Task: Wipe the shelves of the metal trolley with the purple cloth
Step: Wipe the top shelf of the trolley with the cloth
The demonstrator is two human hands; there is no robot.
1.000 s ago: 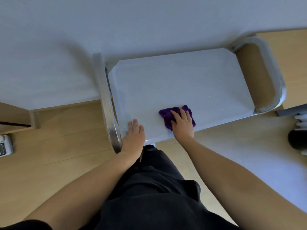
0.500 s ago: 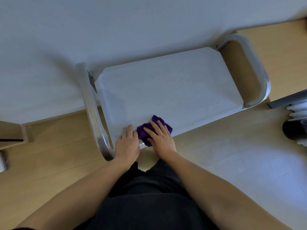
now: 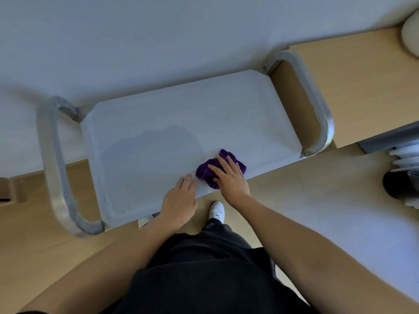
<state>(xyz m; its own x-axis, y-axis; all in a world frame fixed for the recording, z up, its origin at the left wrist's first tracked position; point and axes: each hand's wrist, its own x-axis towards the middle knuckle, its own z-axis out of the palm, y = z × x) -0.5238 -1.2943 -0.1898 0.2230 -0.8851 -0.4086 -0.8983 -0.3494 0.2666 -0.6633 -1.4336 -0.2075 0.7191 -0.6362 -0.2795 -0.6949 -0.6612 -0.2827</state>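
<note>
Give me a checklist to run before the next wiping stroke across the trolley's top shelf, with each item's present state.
1. Cloth under control: ok. The right hand presses the purple cloth flat on the top shelf.
2. Trolley steadied: ok. The left hand rests on the shelf's near edge.
3. Cloth fully on the shelf: ok, though it lies close to the near edge.
4. Left part already wiped: cannot tell. A darker patch shows left of the cloth.
5. Feet out of the way: ok. The white shoe stands just short of the near edge.
6. Lower shelves done: cannot tell. The top shelf hides them.
</note>
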